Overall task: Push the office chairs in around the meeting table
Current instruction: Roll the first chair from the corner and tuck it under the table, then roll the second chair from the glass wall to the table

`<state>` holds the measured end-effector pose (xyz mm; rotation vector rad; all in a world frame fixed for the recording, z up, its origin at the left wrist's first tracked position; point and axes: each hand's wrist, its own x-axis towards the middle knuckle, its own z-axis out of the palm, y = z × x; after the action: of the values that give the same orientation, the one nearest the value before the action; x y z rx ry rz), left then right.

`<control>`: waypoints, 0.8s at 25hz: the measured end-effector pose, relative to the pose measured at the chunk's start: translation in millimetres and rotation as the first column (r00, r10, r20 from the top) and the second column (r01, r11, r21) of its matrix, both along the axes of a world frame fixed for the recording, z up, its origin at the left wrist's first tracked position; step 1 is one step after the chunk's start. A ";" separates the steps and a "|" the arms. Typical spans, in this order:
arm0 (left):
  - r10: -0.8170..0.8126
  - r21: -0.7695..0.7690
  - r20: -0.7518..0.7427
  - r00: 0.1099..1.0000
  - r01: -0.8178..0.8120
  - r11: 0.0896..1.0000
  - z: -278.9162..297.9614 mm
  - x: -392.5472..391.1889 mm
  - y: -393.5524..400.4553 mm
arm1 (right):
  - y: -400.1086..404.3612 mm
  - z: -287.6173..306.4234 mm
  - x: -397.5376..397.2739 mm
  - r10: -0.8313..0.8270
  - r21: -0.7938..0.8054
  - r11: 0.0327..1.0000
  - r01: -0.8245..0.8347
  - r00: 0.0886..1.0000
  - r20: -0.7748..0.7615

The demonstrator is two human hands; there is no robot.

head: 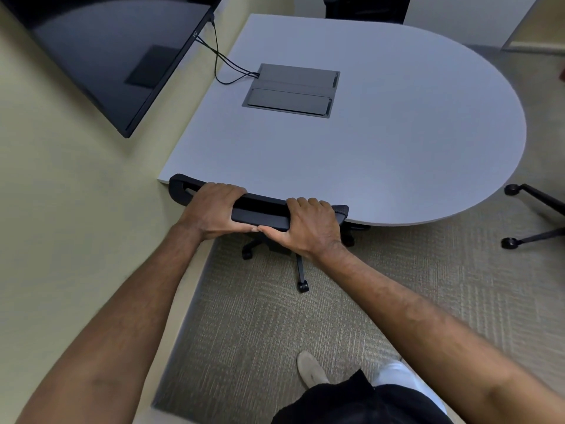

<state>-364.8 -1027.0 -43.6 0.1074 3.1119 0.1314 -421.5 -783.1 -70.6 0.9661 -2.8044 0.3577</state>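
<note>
Office chair, black, is sitting tucked against the near edge of the white meeting table, its seat hidden beneath the top and its wheeled base showing on the carpet. I am gripping the top of its backrest with both hands: my left hand and right hand are each curled closed over the rim (thumb tips meeting underneath). A second chair's base is standing well apart at the right, and a third chair is waiting at the far side.
</note>
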 end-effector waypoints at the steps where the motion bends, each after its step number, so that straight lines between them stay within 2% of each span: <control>1: 0.021 0.015 -0.020 1.000 -0.020 1.000 -0.9 2.4 2.9 | 2.3 0.4 0.4 0.008 -0.009 1.000 -0.008 1.000 0.009; 5: 0.095 0.056 -0.077 0.992 -0.091 0.994 -3.3 14.2 20.8 | 19.8 -1.5 0.9 0.093 -0.080 0.993 -0.089 0.994 0.048; 11: 0.216 0.061 -0.028 0.976 -0.214 0.975 -3.9 23.9 68.7 | 60.6 -6.2 1.3 0.160 -0.166 0.975 -0.149 0.985 0.057; 15: 0.231 0.051 -0.035 0.972 -0.229 0.972 -6.3 15.8 119.8 | 126.0 -22.7 -1.2 0.196 -0.175 0.966 -0.188 0.980 0.028; 20: 0.166 0.044 -0.036 0.986 -0.164 0.985 -13.2 -17.4 206.9 | 230.4 -50.3 -11.5 0.135 -0.170 0.980 -0.104 0.974 0.182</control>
<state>-382.2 -820.2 -56.8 -0.1491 3.1550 0.1993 -433.0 -552.7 -120.9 1.1211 -2.8360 0.7173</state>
